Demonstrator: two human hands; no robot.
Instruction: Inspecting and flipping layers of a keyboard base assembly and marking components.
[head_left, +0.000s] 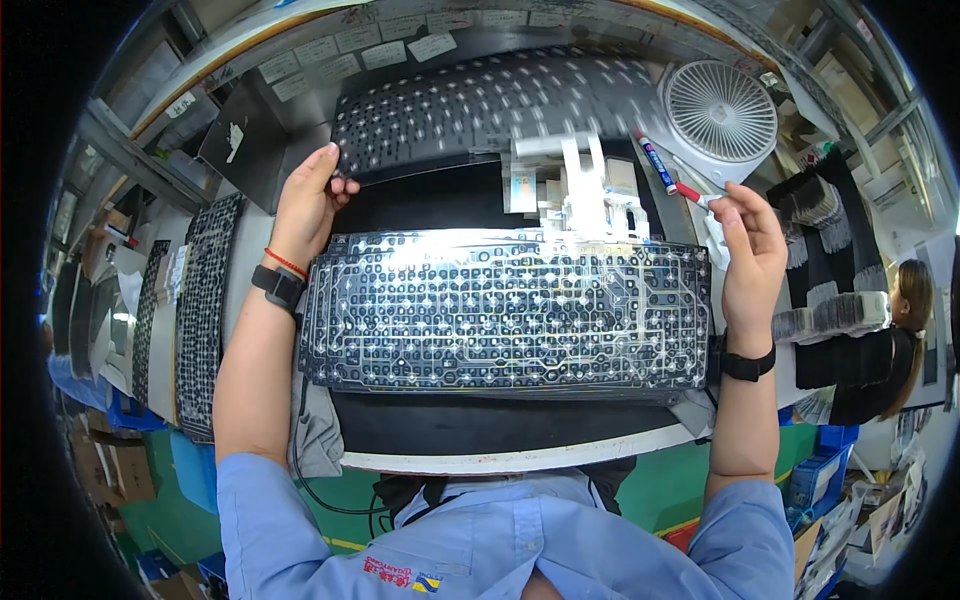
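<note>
A long black keyboard panel (430,115) with rows of pale dots lies tilted across the far side of the bench, smeared by motion. My left hand (312,195) grips its near left corner between thumb and fingers. To the right, my right hand (752,240) has its fingers curled around the end of a slim red-tipped marker (690,193); part of that marker is hidden by the fingers. Between my forearms rests a keyboard-shaped circuit sheet (510,320), printed with pale traces and covered in glossy clear film. Neither hand touches this sheet.
A blue marker (656,165) lies beside a white round fan (720,110) at the far right. White fixture pieces (585,190) stand behind the sheet. More keyboard panels (205,310) lean at left. Dark strips with stacked pale parts (835,315) lie at right, near another person (912,300).
</note>
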